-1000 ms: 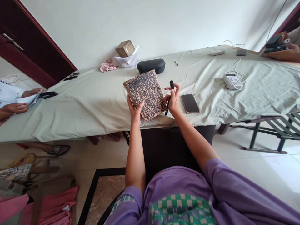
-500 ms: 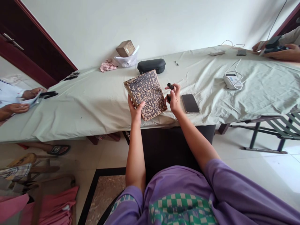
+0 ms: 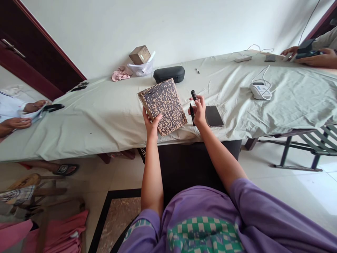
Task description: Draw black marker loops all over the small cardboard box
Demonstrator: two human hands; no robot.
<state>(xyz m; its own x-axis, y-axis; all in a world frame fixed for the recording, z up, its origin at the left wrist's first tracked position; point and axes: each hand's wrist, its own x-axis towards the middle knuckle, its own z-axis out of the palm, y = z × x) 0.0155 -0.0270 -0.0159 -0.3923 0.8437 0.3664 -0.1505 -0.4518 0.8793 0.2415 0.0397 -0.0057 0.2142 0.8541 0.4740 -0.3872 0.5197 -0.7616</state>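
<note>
My left hand (image 3: 151, 124) grips the lower left edge of a brown cardboard box (image 3: 165, 107), its thumb on the top face. Black looping scribbles cover that face, and the box is tilted towards me above the table. Just right of the box, my right hand (image 3: 199, 109) is closed on a black marker (image 3: 192, 114), which points up with its lower end below the fingers. A black marker cap (image 3: 193, 95) sticks up between the fingers of the same hand, apart from the marker. Beside this hand lies a dark smartphone (image 3: 214, 116).
A black zip case (image 3: 169, 74) lies behind the box on the cloth-covered table (image 3: 105, 119). Further back are a small carton (image 3: 140, 54) on a plastic bag and a pink cloth (image 3: 121, 74). A white corded device (image 3: 260, 90) stands right. Other people's hands work at both ends.
My right hand has moved slightly right and turned, so more of the marker and cap shows. The box in my left hand stays almost still.
</note>
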